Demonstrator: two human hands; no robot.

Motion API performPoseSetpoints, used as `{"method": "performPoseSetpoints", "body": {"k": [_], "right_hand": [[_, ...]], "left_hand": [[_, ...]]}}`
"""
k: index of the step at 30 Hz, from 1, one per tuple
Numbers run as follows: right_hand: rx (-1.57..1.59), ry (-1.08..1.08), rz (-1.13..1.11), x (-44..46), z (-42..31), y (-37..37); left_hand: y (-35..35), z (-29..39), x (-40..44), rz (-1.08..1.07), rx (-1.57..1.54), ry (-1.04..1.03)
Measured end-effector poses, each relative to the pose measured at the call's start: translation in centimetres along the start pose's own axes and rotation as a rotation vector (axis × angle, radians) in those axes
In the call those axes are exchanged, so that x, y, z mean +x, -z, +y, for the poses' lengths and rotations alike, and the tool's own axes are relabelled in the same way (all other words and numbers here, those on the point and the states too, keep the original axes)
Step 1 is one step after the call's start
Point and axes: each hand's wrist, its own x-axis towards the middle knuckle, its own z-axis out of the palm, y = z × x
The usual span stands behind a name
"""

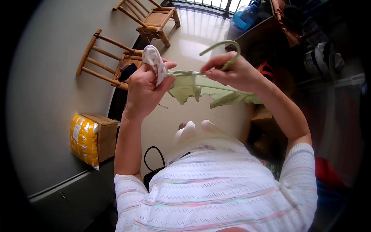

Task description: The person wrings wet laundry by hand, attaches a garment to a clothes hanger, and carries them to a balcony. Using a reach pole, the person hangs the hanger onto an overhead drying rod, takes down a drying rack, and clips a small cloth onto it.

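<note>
My left hand [145, 88] grips white lace [151, 58]; my right hand [235, 72], apart from it, is closed on a green hook [238, 49]. Green cloth [181, 92] hangs just below both, long axis left to right, neither hand clearly nearer.

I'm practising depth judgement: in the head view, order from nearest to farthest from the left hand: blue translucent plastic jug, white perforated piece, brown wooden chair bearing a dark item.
1. White perforated piece: in the left hand.
2. Brown wooden chair: beyond, on the left.
3. Blue translucent jug: farthest, upper right.
</note>
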Motion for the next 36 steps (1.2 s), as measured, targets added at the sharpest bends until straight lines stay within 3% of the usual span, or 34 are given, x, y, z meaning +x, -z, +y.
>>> {"method": "performPoseSetpoints", "body": {"k": [2, 3, 6, 10, 13, 15, 16, 19, 21, 26, 29, 33, 36], "right_hand": [[0.061, 0.016, -0.084, 1.2, -1.0, 0.1], [0.057, -0.098, -0.124, 1.5, -2.2, 0.8], [0.071, 0.029, -0.182, 2.6, -1.6, 2.4], [-0.234, 0.111, -0.239, 2.5, -1.9, 3.5], [-0.5, 0.352, 0.051, 0.3, -1.1, 6.5], [-0.579, 0.118, 0.126, -2.0, 0.9, 9.7], [-0.469, 0.111, 0.1, -3.1, 3.8, 11.3], [0.105, -0.376, 0.25, -8.4, 10.7, 11.6], [0.343, -0.593, 0.222, -11.1, 13.3, 9.4], [0.785, -0.206, 0.339, -11.0, 13.1, 6.2], [0.723, -0.142, 0.335, -10.8, 14.4, 6.3], [1.061, 0.054, 0.476, -10.6, 14.1, 6.4], [1.165, 0.047, 0.544, -10.0, 12.7, 6.2]], "left_hand": [[-1.9, 2.1, 1.5, -0.125, -0.071, -0.016], [-2.3, 2.1, 2.3, -0.164, -0.053, 0.021], [-3.3, 1.7, 4.2, -0.246, -0.061, 0.126], [-4.2, 1.9, 5.0, -0.225, -0.146, 0.127], [-4.7, 0.3, 4.5, -0.109, -0.252, 0.231], [-4.3, 0.1, 4.1, -0.053, -0.293, 0.256], [-4.2, -0.6, 3.8, -0.019, -0.329, 0.25], [-3.0, -1.9, 3.2, 0.04, -0.415, 0.306], [-2.5, -2.4, 3.0, 0.07, -0.439, 0.337], [-2.5, -1.1, 3.4, 0.074, -0.423, 0.338], [-3.0, -0.9, 3.6, 0.089, -0.382, 0.337], [-2.9, -1.3, 3.1, 0.09, -0.349, 0.35], [-3.0, -1.2, 2.9, 0.116, -0.302, 0.299]]}}
